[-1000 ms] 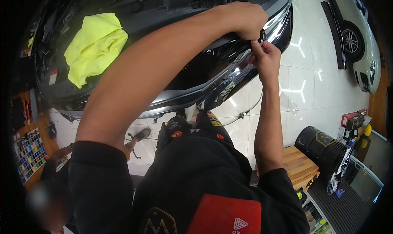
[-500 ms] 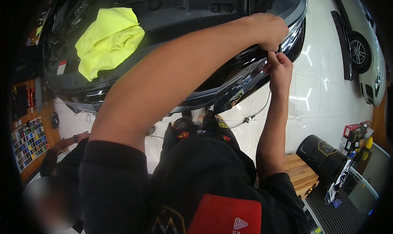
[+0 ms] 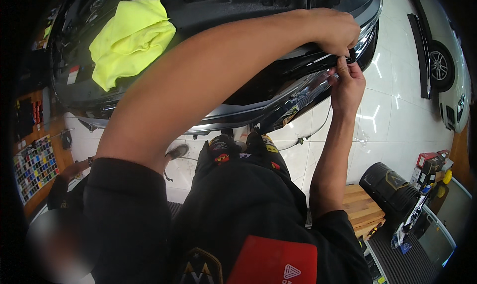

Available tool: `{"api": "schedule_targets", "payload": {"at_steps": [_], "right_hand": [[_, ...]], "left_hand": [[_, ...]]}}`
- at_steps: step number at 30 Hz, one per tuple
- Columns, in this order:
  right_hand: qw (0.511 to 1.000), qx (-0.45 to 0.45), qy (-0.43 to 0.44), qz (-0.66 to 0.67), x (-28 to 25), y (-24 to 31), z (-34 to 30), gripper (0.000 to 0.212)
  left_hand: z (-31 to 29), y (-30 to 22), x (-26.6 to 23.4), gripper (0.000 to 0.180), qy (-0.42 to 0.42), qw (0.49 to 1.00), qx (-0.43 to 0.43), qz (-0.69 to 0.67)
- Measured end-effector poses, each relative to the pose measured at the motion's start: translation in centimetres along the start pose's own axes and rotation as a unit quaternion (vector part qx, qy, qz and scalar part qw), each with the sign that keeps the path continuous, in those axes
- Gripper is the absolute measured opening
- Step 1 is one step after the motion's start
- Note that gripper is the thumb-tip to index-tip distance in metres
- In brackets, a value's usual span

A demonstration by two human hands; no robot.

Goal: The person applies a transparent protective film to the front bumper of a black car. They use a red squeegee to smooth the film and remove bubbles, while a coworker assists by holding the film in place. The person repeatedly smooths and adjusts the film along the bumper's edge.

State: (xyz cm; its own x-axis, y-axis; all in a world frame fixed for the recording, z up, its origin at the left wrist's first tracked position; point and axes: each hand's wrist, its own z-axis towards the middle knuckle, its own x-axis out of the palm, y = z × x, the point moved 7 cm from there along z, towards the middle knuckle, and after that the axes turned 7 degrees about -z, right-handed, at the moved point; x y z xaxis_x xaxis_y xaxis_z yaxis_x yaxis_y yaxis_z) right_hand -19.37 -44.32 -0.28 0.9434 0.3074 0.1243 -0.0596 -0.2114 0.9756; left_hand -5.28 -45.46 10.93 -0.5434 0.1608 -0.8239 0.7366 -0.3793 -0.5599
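The front end of a dark car [image 3: 218,23] spans the upper part of the view. My left hand [image 3: 337,31] reaches across to its right front corner, by the headlight, fingers curled down in a pinch. Directly below, my right hand [image 3: 349,85] points upward, thumb and fingers closed together and almost touching the left fingertips. A small black piece [image 3: 352,56] shows between the two hands; its kind and which hand grips it are unclear. On the car's front top, away from both hands, lies a crumpled neon yellow cloth [image 3: 131,43].
Another person's arm [image 3: 74,169] is at the lower left. A thin cable [image 3: 300,140] crosses the tiled floor. To the right are a black drum [image 3: 390,184], a wooden box [image 3: 361,209] and a pale car [image 3: 449,80]. A red flat pad [image 3: 276,259] sits at my chest.
Both hands have shifted slightly right in the view, and the car has shifted somewhat too. The small black piece between my hands shows more clearly. A shoe shows more fully at lower left.
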Motion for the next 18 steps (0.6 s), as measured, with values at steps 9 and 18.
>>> {"api": "schedule_targets", "payload": {"at_steps": [9, 18], "right_hand": [[0.993, -0.067, -0.045, -0.083, 0.2, 1.1, 1.1, 0.02], [0.989, -0.07, -0.067, -0.115, 0.5, 1.1, 1.0, 0.018]], "left_hand": [[0.4, 0.1, -0.1, 0.015, -0.001, 0.997, -0.049, 0.066], [0.2, 1.1, -0.7, 0.021, -0.017, 0.995, -0.087, 0.052]]}}
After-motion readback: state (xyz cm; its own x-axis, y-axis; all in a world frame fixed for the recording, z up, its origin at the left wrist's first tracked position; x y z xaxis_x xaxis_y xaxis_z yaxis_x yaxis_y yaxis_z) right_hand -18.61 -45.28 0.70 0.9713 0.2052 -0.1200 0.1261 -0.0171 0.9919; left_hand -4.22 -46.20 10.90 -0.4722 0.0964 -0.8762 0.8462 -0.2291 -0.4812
